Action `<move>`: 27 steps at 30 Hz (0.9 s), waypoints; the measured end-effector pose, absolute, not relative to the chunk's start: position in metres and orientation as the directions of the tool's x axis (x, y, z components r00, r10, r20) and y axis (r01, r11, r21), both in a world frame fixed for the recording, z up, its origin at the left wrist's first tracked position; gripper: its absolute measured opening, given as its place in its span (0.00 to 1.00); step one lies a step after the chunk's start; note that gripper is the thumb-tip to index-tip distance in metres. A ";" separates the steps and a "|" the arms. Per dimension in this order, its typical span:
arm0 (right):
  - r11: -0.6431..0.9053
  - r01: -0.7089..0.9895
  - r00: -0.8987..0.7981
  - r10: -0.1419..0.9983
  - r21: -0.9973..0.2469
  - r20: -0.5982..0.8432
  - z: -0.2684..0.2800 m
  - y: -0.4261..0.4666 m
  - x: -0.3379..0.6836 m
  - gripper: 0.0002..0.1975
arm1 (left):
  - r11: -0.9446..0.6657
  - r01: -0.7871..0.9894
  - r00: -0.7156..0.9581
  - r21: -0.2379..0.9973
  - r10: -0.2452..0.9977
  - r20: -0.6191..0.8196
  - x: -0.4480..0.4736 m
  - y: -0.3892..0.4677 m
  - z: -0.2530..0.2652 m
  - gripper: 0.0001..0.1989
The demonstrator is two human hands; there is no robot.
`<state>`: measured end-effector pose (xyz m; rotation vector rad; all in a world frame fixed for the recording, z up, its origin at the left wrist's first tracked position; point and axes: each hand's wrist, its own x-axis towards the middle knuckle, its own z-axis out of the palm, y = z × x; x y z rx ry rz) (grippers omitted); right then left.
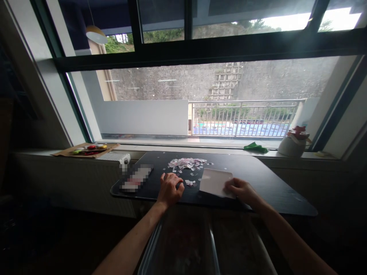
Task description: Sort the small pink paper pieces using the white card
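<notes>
My right hand (240, 188) is closed on the right edge of a white, flat rectangular piece (215, 182), which looks like stiff card or a shallow lid. This piece stands slightly tilted over the dark table (249, 164). To its left, my left hand (171, 186) rests on the tabletop with fingers loosely bent and the thumb apart; nothing shows in it. A heap of small paper pieces (187, 163) lies beyond both hands. Between the hands is a smaller cluster of paper bits (190, 183), close to my left thumb, with stray scraps around it.
A blurred-out flat object (137, 178) lies at the table's left. Below the front edge are clear plastic bins (213, 244). On the windowsill sit a green cloth-like item (255, 147), a pale jug-like vessel (293, 143) and a brown board with colourful things (86, 149).
</notes>
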<state>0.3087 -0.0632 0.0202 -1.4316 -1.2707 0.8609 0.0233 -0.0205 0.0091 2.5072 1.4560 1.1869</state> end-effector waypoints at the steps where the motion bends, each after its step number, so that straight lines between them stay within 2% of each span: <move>1: 0.056 0.261 0.205 0.972 -0.964 0.112 0.020 -0.060 0.307 0.11 | -0.569 0.739 0.280 0.360 0.746 0.604 0.023 -0.021 0.009 0.09; 5: 0.080 0.272 0.322 0.932 -0.959 0.169 0.022 -0.050 0.305 0.09 | -0.569 0.740 0.278 0.359 0.745 0.607 0.023 -0.019 0.007 0.09; 11: 0.041 0.239 0.213 0.972 -0.970 0.094 0.021 -0.051 0.301 0.09 | -0.570 0.744 0.280 0.348 0.740 0.612 0.023 -0.019 0.006 0.09; 17: 0.062 0.234 0.310 0.941 -0.970 0.135 0.024 -0.043 0.296 0.09 | -0.566 0.742 0.279 0.358 0.747 0.603 0.023 -0.020 0.008 0.09; 24: 0.016 0.216 0.154 0.987 -0.976 0.050 0.024 -0.056 0.289 0.08 | -0.570 0.734 0.280 0.370 0.750 0.600 0.024 -0.020 0.008 0.09; 27: 0.003 0.195 0.214 0.976 -0.981 0.046 0.024 -0.060 0.294 0.08 | -0.570 0.733 0.281 0.372 0.751 0.597 0.024 -0.020 0.008 0.09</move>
